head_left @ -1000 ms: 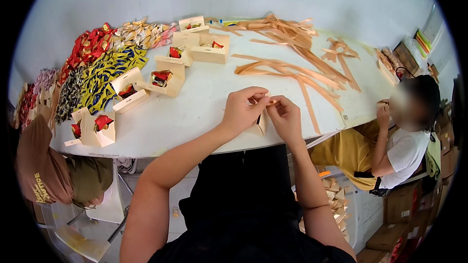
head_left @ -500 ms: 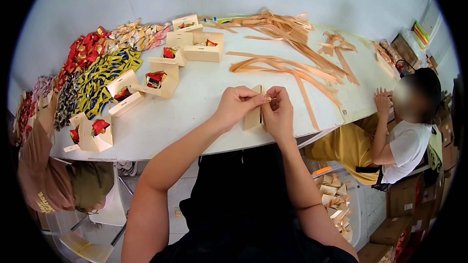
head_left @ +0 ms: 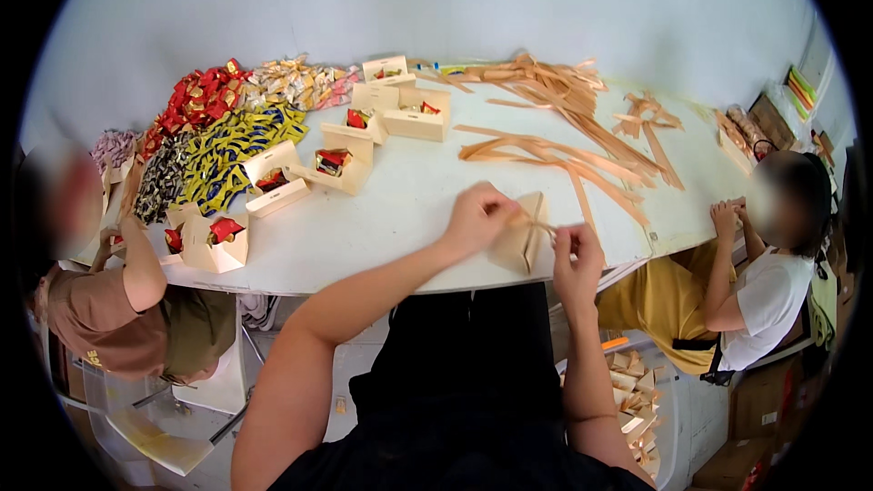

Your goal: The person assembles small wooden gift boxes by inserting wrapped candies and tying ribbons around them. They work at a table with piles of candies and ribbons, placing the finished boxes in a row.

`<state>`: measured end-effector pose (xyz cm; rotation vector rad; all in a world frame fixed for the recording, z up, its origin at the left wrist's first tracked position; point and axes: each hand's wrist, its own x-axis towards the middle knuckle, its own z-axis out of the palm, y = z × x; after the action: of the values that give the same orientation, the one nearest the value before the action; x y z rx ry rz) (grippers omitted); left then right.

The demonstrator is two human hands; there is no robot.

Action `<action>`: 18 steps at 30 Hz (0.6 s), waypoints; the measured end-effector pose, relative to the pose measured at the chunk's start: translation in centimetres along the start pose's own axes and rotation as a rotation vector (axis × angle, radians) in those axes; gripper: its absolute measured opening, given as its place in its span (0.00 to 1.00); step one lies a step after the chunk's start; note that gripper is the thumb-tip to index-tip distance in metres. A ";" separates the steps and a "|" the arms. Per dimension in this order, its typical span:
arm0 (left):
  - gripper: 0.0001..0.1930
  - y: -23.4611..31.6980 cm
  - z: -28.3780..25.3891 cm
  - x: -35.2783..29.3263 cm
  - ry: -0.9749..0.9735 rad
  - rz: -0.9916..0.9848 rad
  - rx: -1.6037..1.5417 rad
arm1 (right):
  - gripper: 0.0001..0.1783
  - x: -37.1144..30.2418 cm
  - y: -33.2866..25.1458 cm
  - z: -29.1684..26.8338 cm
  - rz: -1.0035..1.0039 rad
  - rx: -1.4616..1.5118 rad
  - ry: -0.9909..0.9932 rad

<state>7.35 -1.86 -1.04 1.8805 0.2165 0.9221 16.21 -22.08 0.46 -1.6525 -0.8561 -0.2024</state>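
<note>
A small closed cream carton [head_left: 517, 245] stands near the table's front edge, between my hands. Over its top, a tan ribbon [head_left: 543, 226] is drawn out sideways, with what looks like a knot or loop in it. My left hand [head_left: 482, 220] pinches one end at the carton's left. On the other side my right hand [head_left: 579, 259] grips the opposite end, fingers curled. Loose tan ribbons [head_left: 564, 159] lie just beyond the carton. Open cream boxes [head_left: 344, 162] holding red-wrapped sweets stand to the left.
Heaps of red sweets [head_left: 195, 100], yellow sweets [head_left: 241, 141] and pale sweets [head_left: 300, 82] cover the table's far left. One person [head_left: 118, 309] sits at left, another [head_left: 773, 277] at right. Below the table, a bin [head_left: 668, 427] contains cream cartons.
My hands have moved apart from a close pinch above the carton, pulling the ribbon out between them. The person at left has come further into view.
</note>
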 end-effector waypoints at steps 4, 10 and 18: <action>0.05 4.4 -0.9 -0.8 -0.214 0.203 0.068 | 0.09 -2.1 -1.0 -8.8 0.005 0.022 0.138; 0.14 4.0 -9.3 -4.6 0.106 0.070 0.538 | 0.14 -5.8 -9.4 -24.0 0.316 -0.646 -0.009; 0.28 1.8 -20.7 -7.8 0.362 -0.675 0.082 | 0.08 -4.7 -10.3 -18.2 0.252 -0.155 -0.066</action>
<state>-12.58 7.70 1.12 1.5290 1.0491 0.7692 12.08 -40.32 11.02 -1.9036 -0.6862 -0.0393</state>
